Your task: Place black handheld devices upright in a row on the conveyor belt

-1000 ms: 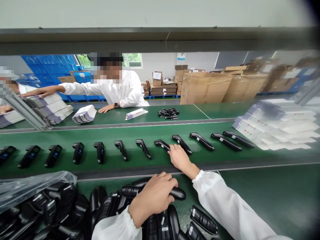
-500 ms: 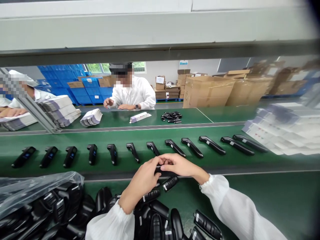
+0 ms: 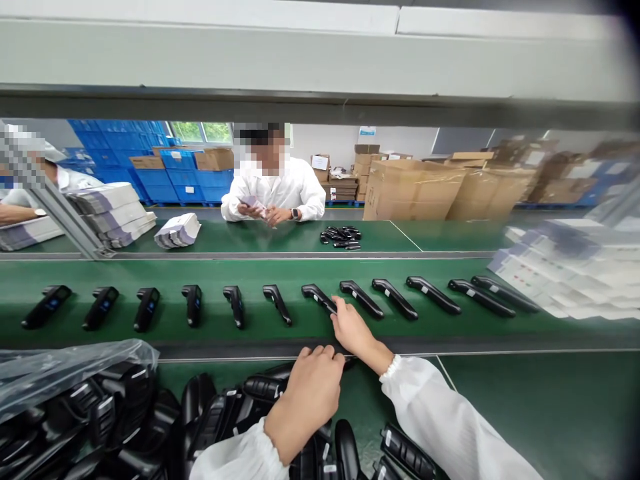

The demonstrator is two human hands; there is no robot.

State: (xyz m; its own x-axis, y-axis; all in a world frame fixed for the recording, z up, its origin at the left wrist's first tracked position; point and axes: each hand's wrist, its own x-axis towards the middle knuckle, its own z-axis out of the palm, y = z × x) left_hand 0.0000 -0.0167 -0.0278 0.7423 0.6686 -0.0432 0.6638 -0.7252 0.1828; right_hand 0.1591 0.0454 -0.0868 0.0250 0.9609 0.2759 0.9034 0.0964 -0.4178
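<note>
On the green belt (image 3: 210,272), a row of black pistol-shaped handheld devices lies spaced out; those on the left show small blue-lit screens. My right hand (image 3: 354,330) reaches over the belt, its fingers closed at the lower end of one black pistol-shaped device (image 3: 315,293). Nearer to me, my left hand (image 3: 313,383) is palm down at the belt's front edge, fingers curled over a dark piece whose end shows beyond the knuckles. Most of that piece is hidden. Beneath my left wrist, a pile of black devices (image 3: 215,417) with ribbed grips covers the near bench.
A clear plastic bag (image 3: 75,373) lies over the pile at left. White boxes (image 3: 555,273) are stacked at right. Across the belt, a co-worker (image 3: 275,187) in white handles a small carton near black parts (image 3: 341,237). A metal post (image 3: 60,200) slants at left.
My hands, together around a black device before, have parted. The left moved down toward me; the right now touches a device on the belt. The co-worker has picked up a carton.
</note>
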